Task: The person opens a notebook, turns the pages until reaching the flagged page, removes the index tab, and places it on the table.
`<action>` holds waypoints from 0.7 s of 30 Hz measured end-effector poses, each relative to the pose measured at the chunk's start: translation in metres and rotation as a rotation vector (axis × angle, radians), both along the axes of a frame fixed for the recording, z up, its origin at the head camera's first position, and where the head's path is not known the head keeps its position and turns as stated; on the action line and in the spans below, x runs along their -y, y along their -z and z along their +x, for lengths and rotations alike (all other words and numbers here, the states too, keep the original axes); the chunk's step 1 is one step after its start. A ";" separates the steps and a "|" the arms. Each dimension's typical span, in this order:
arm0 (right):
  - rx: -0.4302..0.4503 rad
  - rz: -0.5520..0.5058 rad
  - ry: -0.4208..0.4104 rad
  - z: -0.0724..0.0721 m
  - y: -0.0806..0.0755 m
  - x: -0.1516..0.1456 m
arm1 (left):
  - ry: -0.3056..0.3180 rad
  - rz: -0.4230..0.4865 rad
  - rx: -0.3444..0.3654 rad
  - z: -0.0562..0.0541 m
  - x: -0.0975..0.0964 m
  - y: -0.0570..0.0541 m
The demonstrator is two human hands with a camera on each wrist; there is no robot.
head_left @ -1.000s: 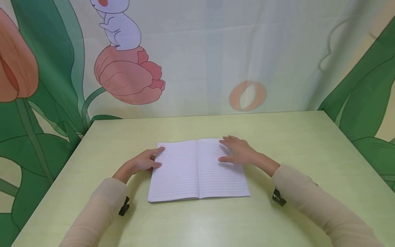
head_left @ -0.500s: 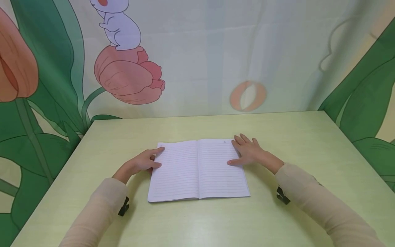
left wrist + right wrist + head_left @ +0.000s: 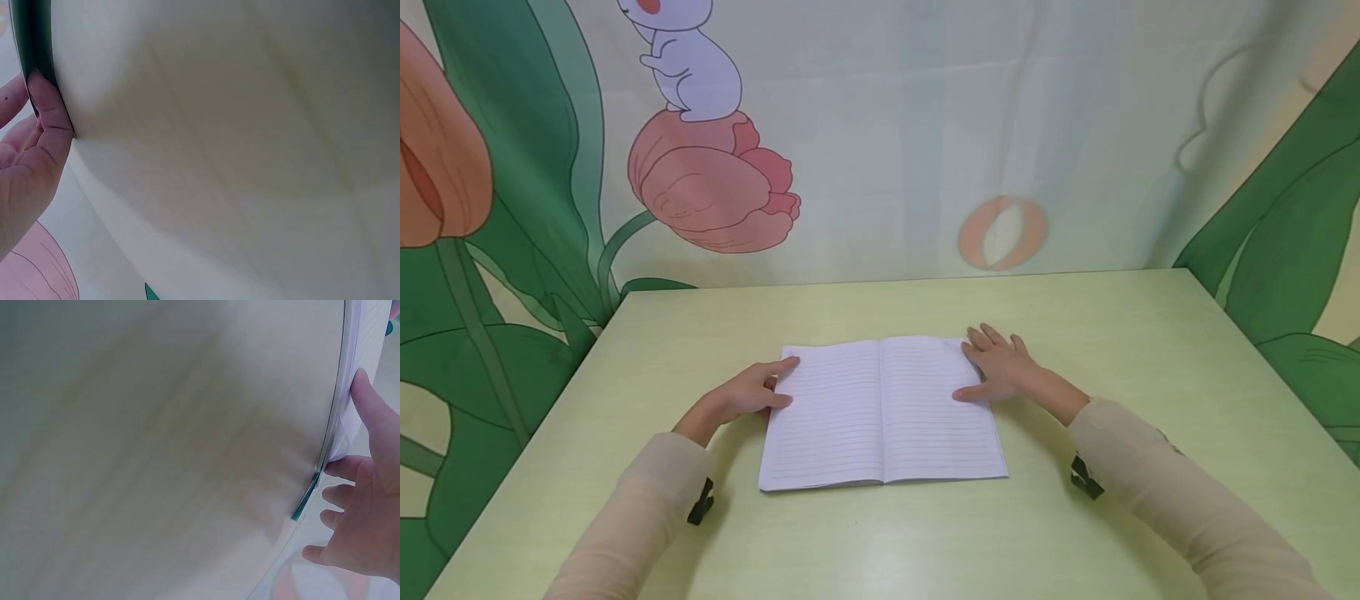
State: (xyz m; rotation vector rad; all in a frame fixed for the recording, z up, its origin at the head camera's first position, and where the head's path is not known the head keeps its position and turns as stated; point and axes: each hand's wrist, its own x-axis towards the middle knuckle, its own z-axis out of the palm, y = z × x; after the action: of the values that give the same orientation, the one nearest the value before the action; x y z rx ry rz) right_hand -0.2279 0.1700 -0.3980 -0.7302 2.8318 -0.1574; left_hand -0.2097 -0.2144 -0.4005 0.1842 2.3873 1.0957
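Observation:
An open notebook with ruled white pages lies flat on the table. My left hand grips its left edge, thumb and index finger on the page, other fingers tucked beneath. In the left wrist view a fingertip goes in against the dark green cover. At the upper right of the notebook, my right hand has its fingers spread, the thumb on the right page. Its index fingertip touches the page edge in the right wrist view, where a sheet bends up near the corner.
The pale green table stretches out around the notebook. Behind it hangs a curtain printed with tulips, leaves and a white animal. A black strap shows under the right sleeve, another strap under the left.
My right hand has shifted right and back, from above the right page to its outer edge, fingers spreading. The page's upper right corner now lifts slightly. My left hand stays put.

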 end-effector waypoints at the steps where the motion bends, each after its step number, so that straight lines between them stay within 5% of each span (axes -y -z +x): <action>1: 0.001 -0.008 -0.001 0.001 0.000 0.000 | 0.002 -0.002 -0.001 0.000 0.000 0.000; 13: 0.154 -0.206 -0.066 0.008 0.000 0.013 | 0.001 -0.031 -0.006 0.000 -0.001 -0.002; 21: 0.166 -0.185 -0.131 0.020 0.004 0.039 | -0.001 -0.022 -0.004 0.000 -0.001 -0.002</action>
State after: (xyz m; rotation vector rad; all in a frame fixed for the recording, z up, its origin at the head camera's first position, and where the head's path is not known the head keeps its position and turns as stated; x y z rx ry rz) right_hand -0.2075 0.1315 -0.4018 -0.8938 2.6267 -0.4415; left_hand -0.2093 -0.2130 -0.3983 0.1771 2.4024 1.0696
